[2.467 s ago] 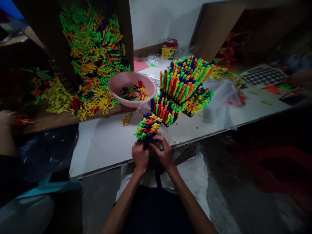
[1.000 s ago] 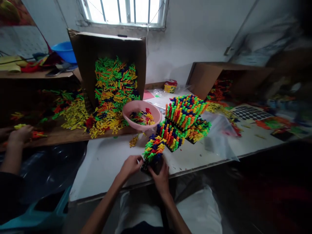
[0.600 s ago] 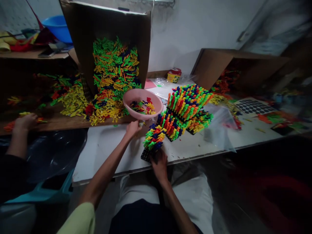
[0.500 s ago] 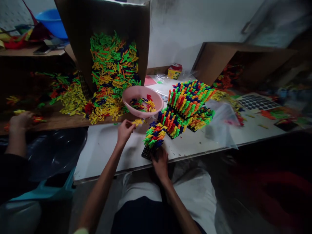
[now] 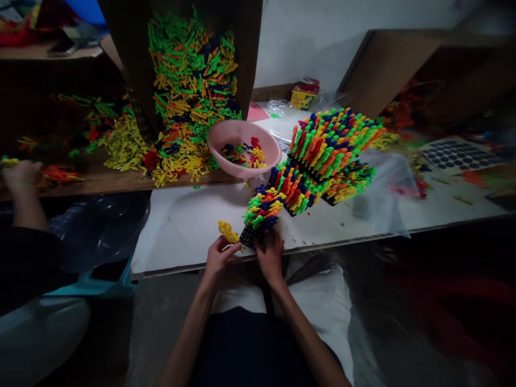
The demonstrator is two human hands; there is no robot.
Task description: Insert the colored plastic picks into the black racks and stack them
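Note:
Between the fingertips of my left hand [image 5: 220, 258] is a small yellow plastic figure [image 5: 228, 231], close to the left end of a black perforated tray [image 5: 247, 236]. My right hand [image 5: 270, 257] grips that tray at the table's front edge; its fingertips are partly hidden beneath it. Upright figures [image 5: 264, 207] in green, red, yellow, orange and blue fill the tray's far part, while holes show bare at the near left corner. Just behind stand several more trays packed with coloured figures [image 5: 332, 142].
A pink bowl [image 5: 217, 156] with loose figures stands behind my hands. Heaped figures spill from a cardboard box [image 5: 250, 59]. A clear plastic bag [image 5: 381, 188] lies at right. Another person's hand [image 5: 24, 177] is at far left, above a dark basin [image 5: 100, 231].
My left hand has brought the yellow figure from near the pink bowl down to the black tray. My right hand stays on the tray. The camera view has shifted, and the other person's hand moved left.

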